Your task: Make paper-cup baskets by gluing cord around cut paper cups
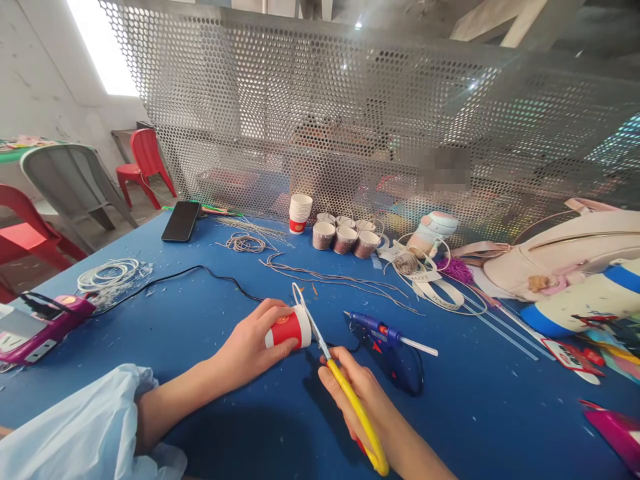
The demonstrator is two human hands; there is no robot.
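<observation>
My left hand (263, 333) is wrapped round a red and white paper cup (295, 328) lying on its side, its rim turned to the right. In my right hand (363, 390) is a pair of scissors (345, 383) with yellow handles. The blades point up and away, right against the cup's rim, and a thin white curved strip stands at their tips. Whether the blades are cutting into the rim I cannot tell. Just right of the scissors lies a blue glue gun (377, 330) with a white glue stick in its back end.
At the back stand a stack of paper cups (301, 215) and several twine-wrapped cups (345, 239). Brown cords (330, 275) lie before them. A phone (181, 221), a white cord coil (107, 275) and a purple power strip (50, 327) are left; a pink bag (565, 253) is right.
</observation>
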